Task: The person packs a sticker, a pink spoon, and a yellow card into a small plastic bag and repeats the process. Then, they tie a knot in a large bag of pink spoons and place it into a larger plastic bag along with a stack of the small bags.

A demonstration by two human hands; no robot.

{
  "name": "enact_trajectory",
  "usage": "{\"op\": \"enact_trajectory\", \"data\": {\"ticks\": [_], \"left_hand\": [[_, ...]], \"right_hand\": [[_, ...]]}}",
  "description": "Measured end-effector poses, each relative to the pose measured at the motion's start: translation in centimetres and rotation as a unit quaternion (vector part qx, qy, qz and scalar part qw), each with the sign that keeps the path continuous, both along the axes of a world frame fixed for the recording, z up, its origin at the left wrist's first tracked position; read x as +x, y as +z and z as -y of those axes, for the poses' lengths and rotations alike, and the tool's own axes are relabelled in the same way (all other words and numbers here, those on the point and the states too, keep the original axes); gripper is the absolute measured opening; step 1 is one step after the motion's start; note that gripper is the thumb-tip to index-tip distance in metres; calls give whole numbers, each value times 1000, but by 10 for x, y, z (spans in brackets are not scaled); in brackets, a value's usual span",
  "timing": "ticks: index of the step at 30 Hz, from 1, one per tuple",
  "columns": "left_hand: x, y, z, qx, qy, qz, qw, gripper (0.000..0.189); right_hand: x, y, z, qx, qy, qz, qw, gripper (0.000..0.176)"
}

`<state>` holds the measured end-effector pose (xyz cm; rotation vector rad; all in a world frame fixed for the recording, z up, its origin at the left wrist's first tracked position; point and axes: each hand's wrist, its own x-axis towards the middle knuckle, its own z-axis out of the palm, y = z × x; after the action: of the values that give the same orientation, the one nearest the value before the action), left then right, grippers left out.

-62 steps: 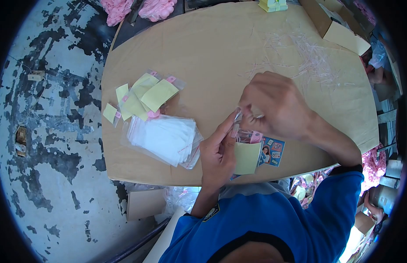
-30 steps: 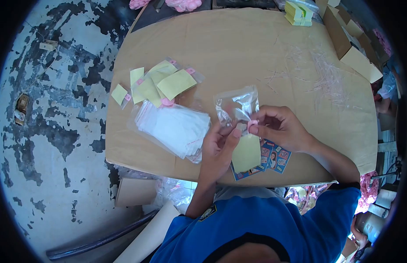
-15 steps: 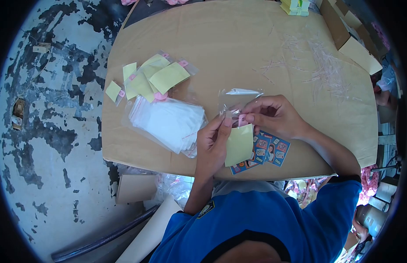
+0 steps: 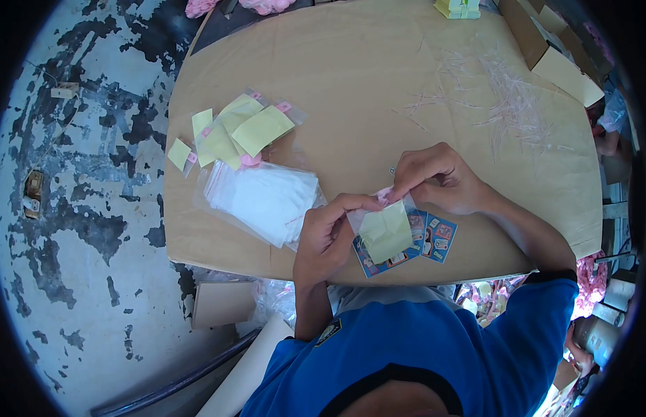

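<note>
A small clear plastic bag (image 4: 352,221) with a yellow paper card (image 4: 385,233) inside is held between my hands, near the table's front edge. My left hand (image 4: 326,233) pinches its upper left edge, thumb and index finger together. At the upper right corner, the fingertips of my right hand (image 4: 441,182) are closed on the bag beside a bit of pink (image 4: 384,195). Under and beside the bag lie several blue printed cards (image 4: 439,238). Left of my left hand sits a stack of white-looking plastic bags (image 4: 264,198). Behind it are several bags with yellow cards (image 4: 264,131) and pink tabs.
Brown paper covers the table (image 4: 337,83). Thin pinkish strips (image 4: 514,104) are scattered at the right. An open cardboard box (image 4: 566,73) stands at the far right corner, and a yellow bundle (image 4: 458,8) lies at the back edge. A peeling wall or floor surface (image 4: 93,208) is to the left.
The bag's clear upper part, raised before, is now folded down or closed at the top. Both hands have drawn to its upper edge, and the left hand's fingers have turned inward.
</note>
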<state>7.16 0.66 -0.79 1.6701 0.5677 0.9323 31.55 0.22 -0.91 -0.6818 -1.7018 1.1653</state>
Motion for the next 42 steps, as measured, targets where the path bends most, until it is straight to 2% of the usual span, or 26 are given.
{"op": "enact_trajectory", "data": {"ticks": [4,12,18,21,26,30,31,34,36,38,40,42], "left_hand": [[-3,-2,-1,23,-8,-10,1000,35],[-7,-2,0,33,11,-50,998,35],[-9,-3,-1,49,4,25,998,35],[-10,-4,-2,57,-4,38,998,30],[-10,-6,0,42,10,42,998,2],[-4,-1,5,59,60,-46,995,29],[-2,-2,4,63,61,-38,995,32],[1,-3,3,76,68,-25,994,36],[1,-4,4,88,76,-25,993,36],[0,-11,4,50,61,-16,997,35],[-1,-14,6,13,48,3,999,33],[0,-10,9,-22,40,35,998,30]], "right_hand": [[2,1,-3,85,6,39,996,36],[3,4,-1,94,1,45,994,32],[1,8,1,78,8,42,996,28],[1,9,2,75,8,48,996,27],[-1,11,3,82,4,67,994,25],[-2,15,4,117,-27,112,986,21],[-1,16,4,130,-37,131,982,21],[-6,11,13,-17,-69,59,996,17],[-13,13,15,8,-65,47,997,17],[-16,17,14,4,-60,82,995,18],[-15,27,15,-28,-56,161,985,20],[-14,33,17,-70,-44,143,986,17]]}}
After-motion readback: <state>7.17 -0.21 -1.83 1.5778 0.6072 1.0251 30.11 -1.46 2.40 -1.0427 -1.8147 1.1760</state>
